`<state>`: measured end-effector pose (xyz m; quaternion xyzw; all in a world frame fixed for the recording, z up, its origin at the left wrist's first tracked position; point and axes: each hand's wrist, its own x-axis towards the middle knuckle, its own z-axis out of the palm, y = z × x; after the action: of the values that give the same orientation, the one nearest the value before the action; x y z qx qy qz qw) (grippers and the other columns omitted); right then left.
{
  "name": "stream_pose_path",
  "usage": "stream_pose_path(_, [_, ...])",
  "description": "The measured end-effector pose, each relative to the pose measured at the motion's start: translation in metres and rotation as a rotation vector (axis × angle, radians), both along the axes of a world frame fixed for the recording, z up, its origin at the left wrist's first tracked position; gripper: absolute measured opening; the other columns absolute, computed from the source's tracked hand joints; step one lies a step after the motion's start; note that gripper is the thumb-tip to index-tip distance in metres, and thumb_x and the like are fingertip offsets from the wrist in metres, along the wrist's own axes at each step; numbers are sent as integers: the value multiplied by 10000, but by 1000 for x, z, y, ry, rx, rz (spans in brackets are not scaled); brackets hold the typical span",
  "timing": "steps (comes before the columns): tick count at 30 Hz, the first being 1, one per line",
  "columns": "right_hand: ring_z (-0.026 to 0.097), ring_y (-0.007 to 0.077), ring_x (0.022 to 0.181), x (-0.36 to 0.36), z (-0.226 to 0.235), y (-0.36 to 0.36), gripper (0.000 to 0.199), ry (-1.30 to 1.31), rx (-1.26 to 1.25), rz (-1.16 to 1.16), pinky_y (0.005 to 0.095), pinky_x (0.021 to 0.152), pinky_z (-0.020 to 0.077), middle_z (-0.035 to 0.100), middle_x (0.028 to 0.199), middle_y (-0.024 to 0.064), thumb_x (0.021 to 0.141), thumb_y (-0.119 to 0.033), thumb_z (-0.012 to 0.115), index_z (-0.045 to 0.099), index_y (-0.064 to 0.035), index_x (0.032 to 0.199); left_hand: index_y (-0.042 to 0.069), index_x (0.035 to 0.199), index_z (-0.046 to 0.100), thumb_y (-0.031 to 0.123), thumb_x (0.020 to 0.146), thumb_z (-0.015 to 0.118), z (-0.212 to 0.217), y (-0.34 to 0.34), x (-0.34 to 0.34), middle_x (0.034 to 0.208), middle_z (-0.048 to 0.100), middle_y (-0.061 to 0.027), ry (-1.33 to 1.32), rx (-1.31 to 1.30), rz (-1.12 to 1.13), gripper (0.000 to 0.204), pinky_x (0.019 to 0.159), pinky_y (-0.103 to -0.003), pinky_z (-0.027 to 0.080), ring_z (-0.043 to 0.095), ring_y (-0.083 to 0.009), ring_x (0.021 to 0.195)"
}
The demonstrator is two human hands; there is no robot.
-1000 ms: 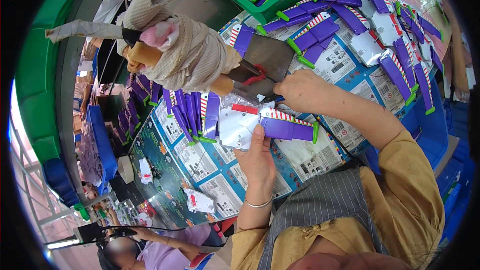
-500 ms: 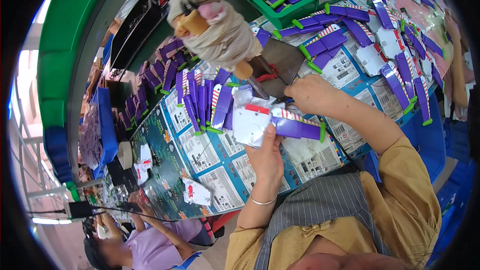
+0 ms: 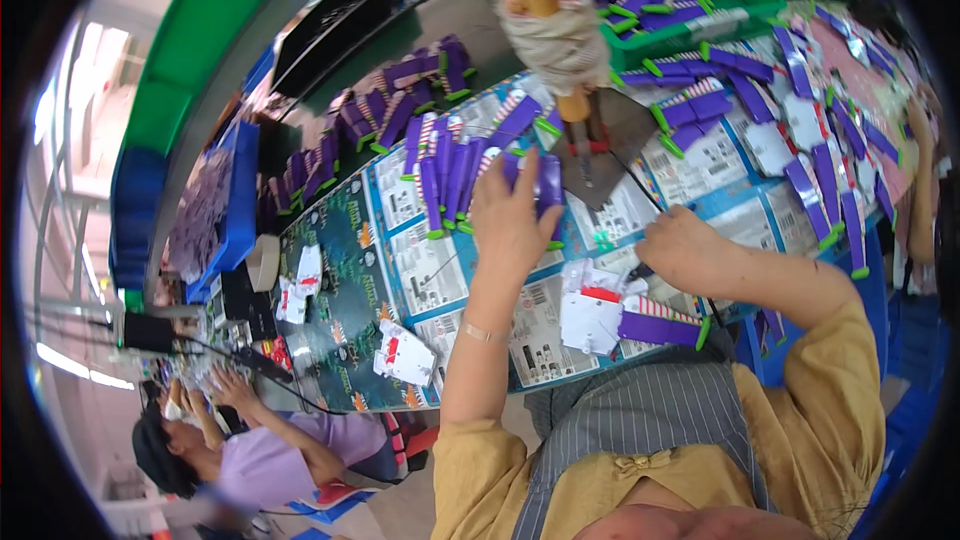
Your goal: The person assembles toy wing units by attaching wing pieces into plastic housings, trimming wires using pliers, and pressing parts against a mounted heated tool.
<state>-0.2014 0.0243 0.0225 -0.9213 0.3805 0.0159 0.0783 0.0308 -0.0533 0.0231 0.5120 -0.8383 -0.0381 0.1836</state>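
Note:
My left hand (image 3: 508,220) reaches over the worktable, its fingers and thumb around a purple plastic wing piece (image 3: 547,183) with a green end. Several similar wing pieces (image 3: 452,175) lie in a row to its left. My right hand (image 3: 682,250) is closed by the table's near side; a small dark thing shows at its fingertips, too hidden to name. Just in front of it lies a white plastic body half (image 3: 590,315) with a red part, joined to a purple wing (image 3: 655,328) with a striped edge. A cloth-wrapped tool (image 3: 560,55) with a metal tip hangs beyond my hands.
More white body parts (image 3: 405,355) lie on the left of the printed table sheet (image 3: 430,280). A green crate (image 3: 700,32) of purple pieces stands at the back. Finished-looking pieces (image 3: 800,135) spread to the right. At the lower left sits a co-worker (image 3: 290,455).
My left hand has let go of the white-and-purple assembly and moved away to the wing pieces. The assembly now lies nearer me. My right hand has come nearer too, and the view has shifted.

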Motion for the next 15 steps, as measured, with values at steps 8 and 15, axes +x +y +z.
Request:
stream_pose_path(8, [598,364,700,27,9,36,772,-395,342,-370,457,625,461,622,812,186,699,-100,644,270,-145,1373,135,1123,522,224,510,818,13,-1,9,1284,377,-180,136,48,-51,687,973,-526,291,339,-391,1199])
stream_pose_path(15, [601,354,773,18,1,15,432,-354,557,-272,432,691,477,625,966,125,730,-97,598,513,-173,1146,21,1084,478,-68,729,642,12,108,61,1007,481,-61,980,375,97,401,814,-269,423,518,-151,910])
